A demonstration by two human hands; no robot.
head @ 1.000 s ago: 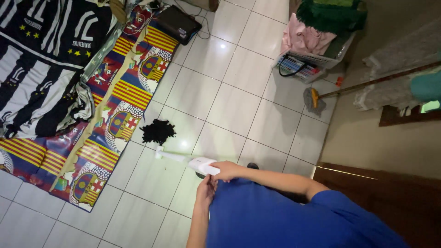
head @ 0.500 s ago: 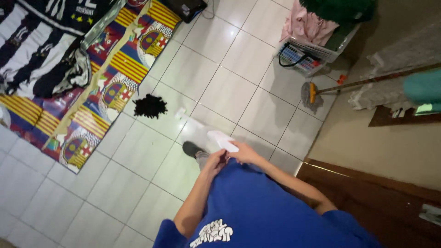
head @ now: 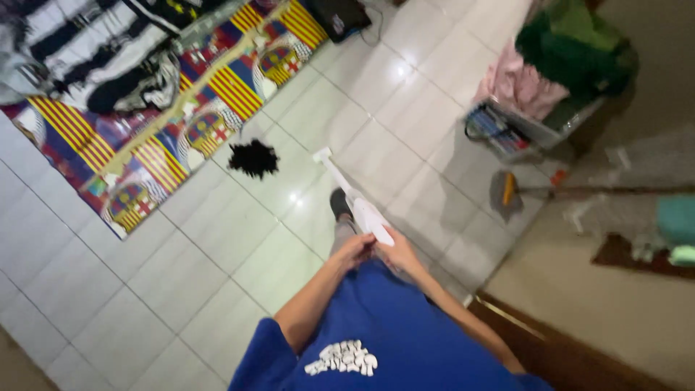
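Observation:
Both my hands meet on a white stick vacuum (head: 360, 206) in front of my blue shirt. My right hand (head: 397, 253) grips its thick white body, and my left hand (head: 352, 251) closes on it just beside. The vacuum's thin tube runs forward and down to a small white head (head: 322, 154) on the pale floor tiles. A black fluffy clump (head: 253, 158) lies on the tiles to the left of that head, apart from it. My dark-socked foot (head: 340, 203) shows beside the tube.
A striped, crest-patterned blanket (head: 174, 123) with black-and-white clothes covers the floor at upper left. A basket (head: 521, 123) heaped with pink and green laundry stands at upper right. A broom (head: 510, 192) lies at right, near a wooden door frame (head: 550, 340).
The view has swung and tilted, so the blanket and black clump sit further up and left. The vacuum's tube now points forward with its head near the clump; both hands stay on it.

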